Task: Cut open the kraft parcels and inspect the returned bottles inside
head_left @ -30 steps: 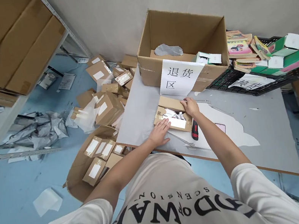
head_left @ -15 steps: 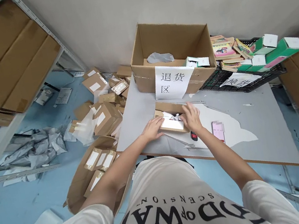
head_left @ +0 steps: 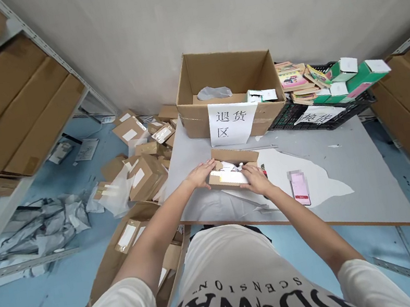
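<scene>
A small brown cardboard box (head_left: 234, 157) lies open on the grey table (head_left: 354, 190), its far flap raised and white paper showing inside. My left hand (head_left: 201, 174) presses against the box's left end. My right hand (head_left: 254, 178) rests on its near right corner and front flap. A phone (head_left: 299, 187) lies flat on the table just right of my right hand, on a white sheet (head_left: 312, 177). A small red-and-black tool is mostly hidden behind my right hand.
A large open carton (head_left: 228, 86) with a handwritten paper sign (head_left: 231, 121) stands at the table's far edge. A black crate (head_left: 317, 115) with books and green boxes (head_left: 350, 77) sits right of it. Small labelled parcels (head_left: 139, 165) litter the floor at left, beside shelving with flat cardboard (head_left: 15, 113).
My right hand came down from the box's far flap to its near right corner. My left hand shifted up to the box's left end. The camera view tilted, and the phone came into sight.
</scene>
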### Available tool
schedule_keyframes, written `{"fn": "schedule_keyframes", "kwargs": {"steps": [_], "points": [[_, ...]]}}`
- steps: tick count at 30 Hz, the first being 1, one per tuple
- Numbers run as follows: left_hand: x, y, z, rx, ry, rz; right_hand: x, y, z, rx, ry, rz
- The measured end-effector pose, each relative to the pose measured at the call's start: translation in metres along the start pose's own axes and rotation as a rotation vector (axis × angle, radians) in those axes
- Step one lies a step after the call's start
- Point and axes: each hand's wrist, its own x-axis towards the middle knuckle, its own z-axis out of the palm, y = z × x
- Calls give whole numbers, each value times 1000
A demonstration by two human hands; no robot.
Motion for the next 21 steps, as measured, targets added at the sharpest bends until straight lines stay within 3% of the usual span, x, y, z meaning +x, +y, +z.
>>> {"fn": "schedule_keyframes", "kwargs": {"steps": [11, 16, 21], "points": [[-3, -1, 5, 3, 66, -46, 13, -18, -17, -73, -134, 81], [5, 0, 6, 31, 81, -98, -2, -25, -15, -247, -33, 90], [0, 1, 12, 4, 95, -83, -19, -26, 6, -235, 91, 4]]}}
